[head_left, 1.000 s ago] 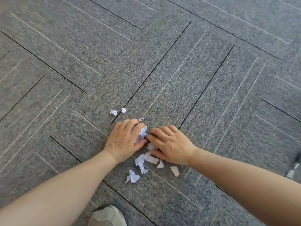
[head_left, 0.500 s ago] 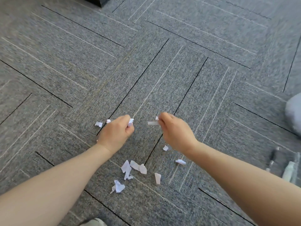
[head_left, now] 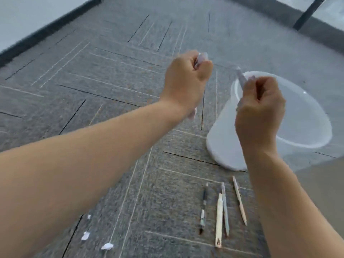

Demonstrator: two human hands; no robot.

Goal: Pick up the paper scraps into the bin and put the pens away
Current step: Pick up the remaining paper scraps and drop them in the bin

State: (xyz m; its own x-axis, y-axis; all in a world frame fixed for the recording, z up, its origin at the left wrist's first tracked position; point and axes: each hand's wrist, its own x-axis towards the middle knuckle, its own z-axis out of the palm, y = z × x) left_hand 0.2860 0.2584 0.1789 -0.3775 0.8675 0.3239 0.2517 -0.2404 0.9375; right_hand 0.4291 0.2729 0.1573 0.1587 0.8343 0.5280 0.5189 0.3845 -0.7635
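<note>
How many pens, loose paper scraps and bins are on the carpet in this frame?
Pens lying on the carpet: 4
Loose paper scraps on the carpet: 3
White bin: 1
Total: 8
More scraps are pinched in the left hand and right hand, not counted.

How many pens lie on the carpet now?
4, side by side near the right forearm, below the bin: a dark pen, a cream pen, a grey pen, a tan pen. The arm may hide others.
</note>
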